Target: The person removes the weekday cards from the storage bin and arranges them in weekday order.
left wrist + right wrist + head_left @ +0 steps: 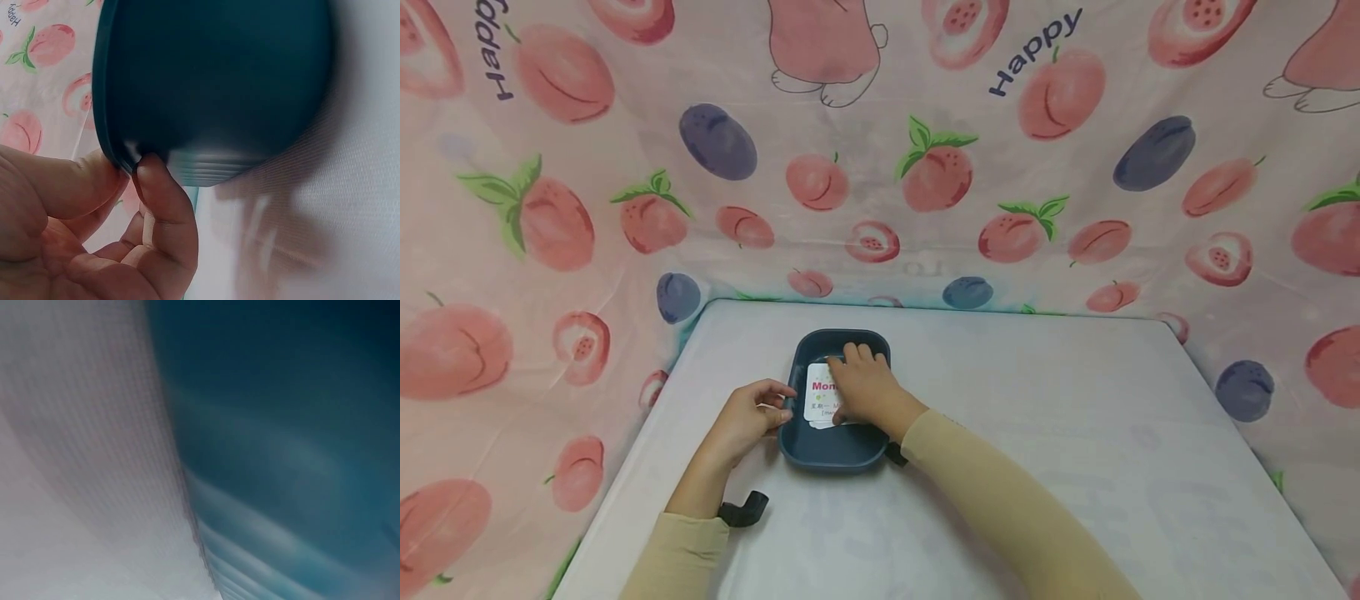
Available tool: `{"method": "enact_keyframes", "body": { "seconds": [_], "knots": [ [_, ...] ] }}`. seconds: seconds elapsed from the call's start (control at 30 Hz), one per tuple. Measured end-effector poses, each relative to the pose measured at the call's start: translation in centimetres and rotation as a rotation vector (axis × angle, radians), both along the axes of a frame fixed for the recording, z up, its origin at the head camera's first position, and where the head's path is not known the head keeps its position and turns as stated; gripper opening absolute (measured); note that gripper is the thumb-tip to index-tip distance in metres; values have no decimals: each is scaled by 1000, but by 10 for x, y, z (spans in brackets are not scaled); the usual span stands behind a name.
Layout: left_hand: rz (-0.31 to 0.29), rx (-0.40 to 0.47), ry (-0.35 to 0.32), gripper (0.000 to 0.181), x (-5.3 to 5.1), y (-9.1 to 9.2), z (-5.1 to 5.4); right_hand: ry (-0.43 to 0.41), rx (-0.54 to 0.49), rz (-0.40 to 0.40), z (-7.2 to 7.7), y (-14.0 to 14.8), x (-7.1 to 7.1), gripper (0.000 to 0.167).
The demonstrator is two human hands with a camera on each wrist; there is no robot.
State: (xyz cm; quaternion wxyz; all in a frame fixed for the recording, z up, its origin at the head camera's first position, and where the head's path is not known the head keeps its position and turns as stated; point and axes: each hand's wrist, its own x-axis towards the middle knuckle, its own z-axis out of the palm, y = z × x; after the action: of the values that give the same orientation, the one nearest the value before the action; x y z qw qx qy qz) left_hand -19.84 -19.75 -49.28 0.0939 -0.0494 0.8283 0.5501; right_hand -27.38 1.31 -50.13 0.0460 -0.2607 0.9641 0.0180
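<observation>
A dark blue rectangular tray stands on the white table, with white cards lying in it. The top card carries pink lettering that begins "Mon", and the edge of another card shows beneath it. At the tray's left side my left hand pinches the rim between thumb and finger, also seen in the left wrist view, where the tray fills the top. My right hand reaches into the tray over the cards' right part, thumb and index finger at the card's lower and upper edges. The right wrist view shows only the tray's blurred outer wall.
The white tabletop extends to the right and front of the tray. Behind it hangs a pink cloth printed with fruit. Black wrist straps show near the sleeves.
</observation>
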Motion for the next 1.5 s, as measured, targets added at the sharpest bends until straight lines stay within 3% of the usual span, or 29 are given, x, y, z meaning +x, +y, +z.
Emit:
{"method": "enact_keyframes", "body": {
  "seconds": [0.57, 0.87, 1.17, 1.5],
  "knots": [
    [4, -5, 6, 32, -1, -2, -2, 51, -58, -4, 3, 0, 4, 101],
    [3, 0, 3, 33, 0, -2, -1, 12, -139, -38, 4, 0, 2, 88],
    [4, 11, 11, 33, 1, -2, -1, -1, -254, -62, 8, 7, 1, 61],
    [-1, 27, 0, 33, 0, -2, -1, -50, -379, -67, 17, 21, -1, 56]
  ]
}}
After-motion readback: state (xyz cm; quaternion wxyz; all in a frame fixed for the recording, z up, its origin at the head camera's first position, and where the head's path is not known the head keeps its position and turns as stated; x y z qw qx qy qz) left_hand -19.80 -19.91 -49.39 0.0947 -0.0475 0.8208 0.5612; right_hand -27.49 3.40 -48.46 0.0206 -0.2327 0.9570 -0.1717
